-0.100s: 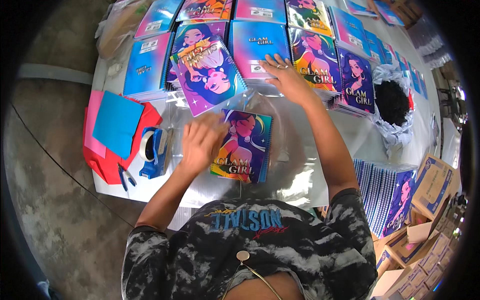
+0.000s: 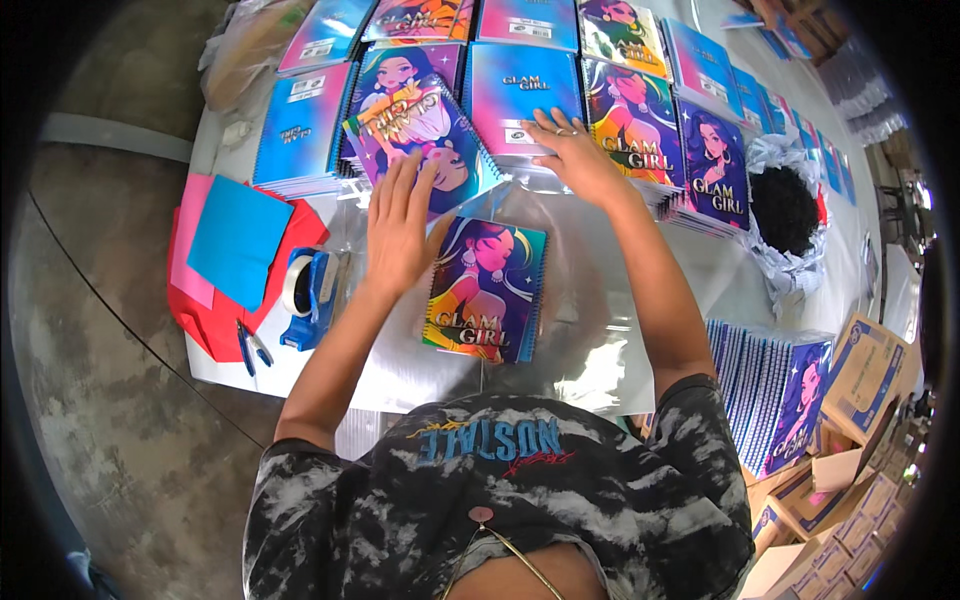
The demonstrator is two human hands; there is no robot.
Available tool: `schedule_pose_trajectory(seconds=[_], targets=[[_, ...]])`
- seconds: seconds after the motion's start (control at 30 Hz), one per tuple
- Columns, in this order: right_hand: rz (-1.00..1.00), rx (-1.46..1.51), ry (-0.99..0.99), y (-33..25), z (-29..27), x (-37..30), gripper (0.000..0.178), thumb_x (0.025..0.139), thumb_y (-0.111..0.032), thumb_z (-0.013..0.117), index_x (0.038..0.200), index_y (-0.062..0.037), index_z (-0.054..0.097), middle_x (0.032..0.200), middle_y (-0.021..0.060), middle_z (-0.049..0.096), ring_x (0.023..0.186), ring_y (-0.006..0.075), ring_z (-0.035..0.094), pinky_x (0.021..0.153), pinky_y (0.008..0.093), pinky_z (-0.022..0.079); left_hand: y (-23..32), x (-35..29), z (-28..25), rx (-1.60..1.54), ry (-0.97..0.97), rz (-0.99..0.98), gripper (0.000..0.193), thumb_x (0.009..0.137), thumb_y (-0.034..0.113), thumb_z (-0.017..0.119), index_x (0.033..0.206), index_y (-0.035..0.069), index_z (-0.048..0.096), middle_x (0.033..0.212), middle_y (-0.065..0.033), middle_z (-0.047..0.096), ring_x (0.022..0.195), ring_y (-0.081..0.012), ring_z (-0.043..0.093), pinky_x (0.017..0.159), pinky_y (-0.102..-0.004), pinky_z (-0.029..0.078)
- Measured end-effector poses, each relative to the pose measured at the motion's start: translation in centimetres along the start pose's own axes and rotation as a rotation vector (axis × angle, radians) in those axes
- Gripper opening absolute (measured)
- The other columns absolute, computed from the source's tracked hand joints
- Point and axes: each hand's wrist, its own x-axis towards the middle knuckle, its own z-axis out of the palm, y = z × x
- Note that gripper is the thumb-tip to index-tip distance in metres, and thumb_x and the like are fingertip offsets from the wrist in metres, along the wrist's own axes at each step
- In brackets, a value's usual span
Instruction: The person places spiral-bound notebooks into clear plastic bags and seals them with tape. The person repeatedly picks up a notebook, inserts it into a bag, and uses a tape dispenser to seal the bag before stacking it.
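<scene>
My left hand (image 2: 397, 225), fingers stretched out, lies over the lower part of a tilted spiral notebook (image 2: 465, 150) with a purple illustrated cover. That notebook rests askew on top of a stack of similar ones. With fingers spread, my right hand (image 2: 578, 158) lies on the near edge of a blue-and-pink notebook stack (image 2: 520, 85). Close to me, between my forearms, sits a notebook (image 2: 483, 290) with a multicoloured figure on its cover and its spiral on the right. Clear plastic film (image 2: 570, 235) shines on the table around it.
Further notebook stacks (image 2: 635, 130) line the far side. At left are a blue tape dispenser (image 2: 312, 300), snips (image 2: 255, 348), and blue (image 2: 238, 245) and red sheets (image 2: 205, 325). A plastic-lined container with black contents (image 2: 785, 208) stands right, above bundled notebooks (image 2: 760, 390) and cardboard boxes (image 2: 865, 370).
My left hand has moved forward from beside the near notebook onto the tilted one, its fingers now straightened. The right hand stays on the blue-and-pink stack.
</scene>
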Motion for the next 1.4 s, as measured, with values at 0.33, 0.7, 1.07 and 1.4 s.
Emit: schedule_pose_trajectory(seconds=[0.33,0.7,1.07,1.4], targets=[[0.037,0.153,0.005,-0.9,2.2,-1.4,0.047,0.09,-0.021,0.053,0.135,-0.0152,0.041,0.141,0.0119,0.036,0.134,0.0329,0.026,0.109,0.0423,0.023,2.4,-4.2,-1.0,0.085,-0.002,-0.004,0.06,0.074,0.017,0.069,0.129,0.012,0.045,0.133,-0.0167,0.045,0.124,-0.0292,0.042,0.101,-0.045,0.033],[0.232,0.511,0.275,-3.4,-0.4,-1.7,0.035,0.091,-0.017,0.051,0.125,-0.0101,0.052,0.111,0.0145,0.062,0.1,0.0252,0.059,0.086,0.0322,0.044,3.6,-13.2,-2.3,-0.086,-0.353,0.161,0.047,0.075,0.015,0.063,0.122,0.015,0.055,0.127,-0.0081,0.053,0.121,-0.0261,0.047,0.101,-0.0467,0.035],[0.151,1.562,1.193,-3.8,-4.1,0.0,0.03,0.091,-0.009,0.051,0.119,0.0037,0.049,0.111,0.0112,0.057,0.097,0.0175,0.057,0.087,0.0319,0.046,-17.0,1.5,-2.8,0.293,-0.026,-0.448,0.074,0.079,0.048,0.06,0.132,0.002,0.037,0.13,-0.0251,0.043,0.122,-0.0398,0.04,0.103,-0.0483,0.027],[0.985,0.194,1.051,-2.7,1.2,-3.7,0.065,0.07,-0.01,0.07,0.122,0.0088,0.037,0.126,0.0299,0.037,0.123,0.0426,0.035,0.101,0.0517,0.031,-18.7,4.0,-8.9,0.269,0.007,-0.856,0.07,0.077,0.048,0.065,0.125,0.001,0.044,0.113,-0.0178,0.058,0.102,-0.0315,0.056,0.086,-0.0442,0.04]])
